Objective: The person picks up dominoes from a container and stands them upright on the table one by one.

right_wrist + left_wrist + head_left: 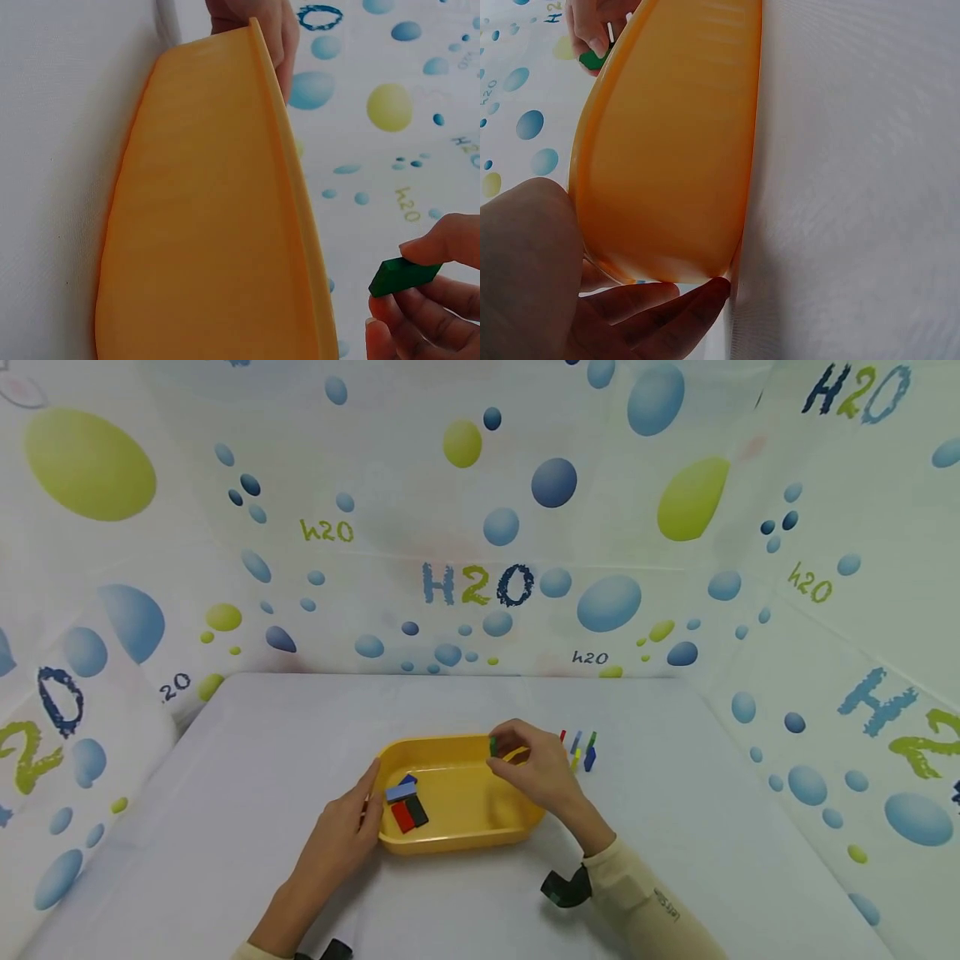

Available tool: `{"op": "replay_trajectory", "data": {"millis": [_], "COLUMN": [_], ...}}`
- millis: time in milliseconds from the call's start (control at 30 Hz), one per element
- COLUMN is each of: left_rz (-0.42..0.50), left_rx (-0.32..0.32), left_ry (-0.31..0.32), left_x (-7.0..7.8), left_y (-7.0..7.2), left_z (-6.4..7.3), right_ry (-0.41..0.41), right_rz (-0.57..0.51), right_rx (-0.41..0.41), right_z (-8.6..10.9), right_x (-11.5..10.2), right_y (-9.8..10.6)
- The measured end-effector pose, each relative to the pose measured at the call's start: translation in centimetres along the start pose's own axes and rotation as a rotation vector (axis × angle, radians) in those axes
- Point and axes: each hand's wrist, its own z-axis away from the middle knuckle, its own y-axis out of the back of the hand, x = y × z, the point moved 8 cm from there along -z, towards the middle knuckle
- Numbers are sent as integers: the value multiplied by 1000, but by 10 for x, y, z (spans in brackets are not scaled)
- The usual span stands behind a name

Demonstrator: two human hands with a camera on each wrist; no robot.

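My right hand (536,768) pinches a small flat green domino block (405,276) between thumb and fingers, raised above the right part of a yellow plastic tray (465,839). At the tray's left end, my left hand (348,818) grips the wall, its fingers against the outer side in the left wrist view. Inside the tray at the left lie several blocks: a red block (402,816), a dark green block (416,811), a light blue block (401,792) and a dark blue block (408,779) partly covered by it.
Right of the tray, several thin blocks stand upright on the white table (300,718), among them a dark blue block (590,759) and a yellow block (576,760). A patterned curtain (397,527) surrounds the table at the back and sides.
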Motion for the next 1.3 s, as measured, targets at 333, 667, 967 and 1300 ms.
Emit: {"op": "replay_trajectory", "data": {"millis": [333,667,967,1300], "left_rz": [1,8,11,0], "left_rx": [-10,-8,-14,2], "left_ry": [5,1,0,-9], "left_x": [0,1,0,1], "left_y": [1,0,-2,0], "left_z": [0,0,1,0], "right_ry": [-29,-29,-46,-65], "right_rz": [-19,-4,-17,38], "right_rx": [10,32,54,116], "right_z": [4,11,15,24], "right_x": [5,12,20,31], "right_y": [9,22,33,51]}}
